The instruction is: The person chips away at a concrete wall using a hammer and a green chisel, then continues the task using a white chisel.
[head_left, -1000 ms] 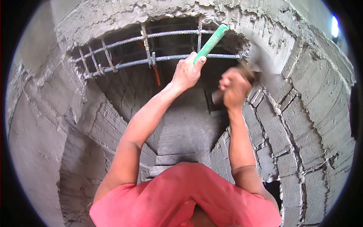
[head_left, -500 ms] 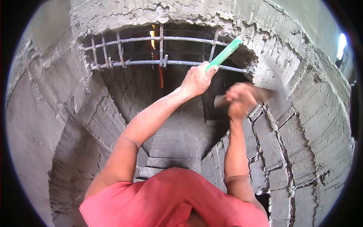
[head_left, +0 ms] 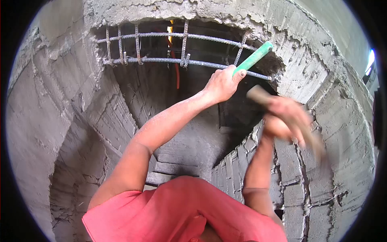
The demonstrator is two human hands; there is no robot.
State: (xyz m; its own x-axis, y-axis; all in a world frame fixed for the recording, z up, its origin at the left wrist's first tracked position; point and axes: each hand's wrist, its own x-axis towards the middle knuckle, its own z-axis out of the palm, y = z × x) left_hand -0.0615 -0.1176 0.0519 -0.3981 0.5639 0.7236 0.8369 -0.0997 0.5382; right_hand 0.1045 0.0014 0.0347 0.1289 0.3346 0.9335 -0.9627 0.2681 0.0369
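My left hand point(head_left: 223, 84) is wrapped round a green chisel point(head_left: 254, 57), which slants up and to the right in front of the broken concrete edge. I cannot make out its working tip. My right hand point(head_left: 286, 119) grips a hammer by its wooden handle point(head_left: 260, 94) and is smeared by motion. The hammer's head is lost in the blur at lower right. Left hand and chisel are just in front of the right end of the bared rebar point(head_left: 201, 63); my right hand is lower and to the right, apart from the chisel.
A rough concrete beam point(head_left: 169, 11) curves above the opening. Vertical bars cross the rebar, and an orange cable point(head_left: 177, 76) hangs behind it. Grooved block walls point(head_left: 294, 197) flank both sides. Concrete steps point(head_left: 175, 169) lie below.
My right hand has swung the hammer down and to the right, away from the chisel. The view has shifted slightly; my left hand keeps its hold on the chisel.
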